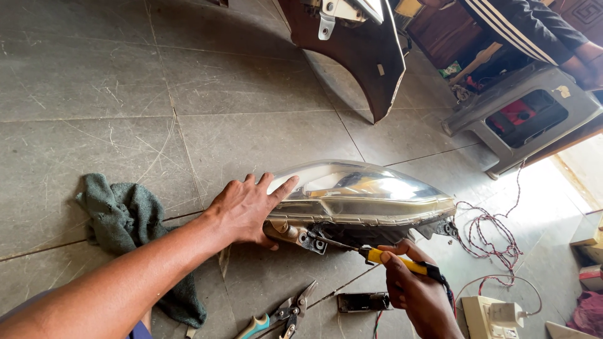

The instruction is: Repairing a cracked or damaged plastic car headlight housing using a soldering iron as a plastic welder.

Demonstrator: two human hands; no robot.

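Note:
A car headlight (367, 194) with a clear lens lies on the tiled floor. My left hand (248, 210) rests flat on its left end, holding it steady. My right hand (414, 289) grips a screwdriver (402, 262) with a yellow and black handle. The screwdriver's thin shaft points left into the black mounting bracket on the headlight's underside.
A grey-green rag (129, 226) lies left of my arm. Pliers (282, 314) with teal grips and a small dark rectangular part (363, 302) lie near the bottom. Red and white wires (493, 242) run to a white socket box (493, 317). A dark red bumper (364, 50) and a grey stool (524, 113) stand behind.

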